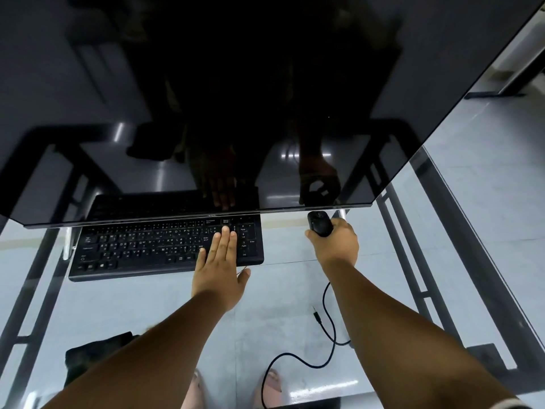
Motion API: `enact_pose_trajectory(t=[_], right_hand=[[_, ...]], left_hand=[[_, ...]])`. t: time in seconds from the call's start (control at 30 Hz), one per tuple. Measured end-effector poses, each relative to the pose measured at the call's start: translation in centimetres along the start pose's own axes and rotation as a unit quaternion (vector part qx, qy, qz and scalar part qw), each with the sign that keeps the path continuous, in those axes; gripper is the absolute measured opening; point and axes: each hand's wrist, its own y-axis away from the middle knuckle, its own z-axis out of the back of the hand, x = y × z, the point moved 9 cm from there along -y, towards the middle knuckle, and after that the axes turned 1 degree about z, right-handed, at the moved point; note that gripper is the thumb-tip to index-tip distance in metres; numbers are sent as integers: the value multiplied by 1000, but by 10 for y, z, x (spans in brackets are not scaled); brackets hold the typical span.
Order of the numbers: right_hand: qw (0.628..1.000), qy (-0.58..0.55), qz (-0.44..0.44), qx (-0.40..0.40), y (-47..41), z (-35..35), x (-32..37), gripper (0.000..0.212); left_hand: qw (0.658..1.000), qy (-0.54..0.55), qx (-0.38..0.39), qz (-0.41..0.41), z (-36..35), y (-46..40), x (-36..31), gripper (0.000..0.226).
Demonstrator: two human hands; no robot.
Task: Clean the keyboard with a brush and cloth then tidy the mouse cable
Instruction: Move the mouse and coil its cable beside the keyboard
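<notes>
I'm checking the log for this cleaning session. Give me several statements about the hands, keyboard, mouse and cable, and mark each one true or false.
1. The left hand lies flat with straight fingers on the right end of the black rectangular keyboard. True.
2. The right hand rests empty on the glass table top. False: it grips the small black mouse.
3. The thin black cable lies loose in curves on the glass. True.
4. The large dark monitor screen shows a bright picture. False: it is dark and only reflects the hands.
5. The left hand holds a brush. False: it holds nothing, and no brush shows.
</notes>
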Motion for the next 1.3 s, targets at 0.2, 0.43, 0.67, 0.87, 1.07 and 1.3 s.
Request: enact_pose_trajectory(t=[0.2,0.43,0.67,0.87,1.07,1.3], right_hand=[[1000,-10,0,1,-1,-5,-3,50],[1000,1,11,3,2,1,-9,71],[985,-62,140,80,44,21,-5,9],[924,26,266,272,103,10,-15,42],[900,112,256,333,115,16,-36,53],[903,135,243,326,117,17,-34,24]], left_hand=[[1000,-6,7,2,-2,0,1,80],[1000,-13,4,-4,2,1,-1,80],[1000,0,3,-31,-3,24,-2,79],[998,18,22,-57,-16,60,-2,75],[991,75,10,-112,-20,86,-12,67],[971,173,4,-162,-20,98,-32,33]])
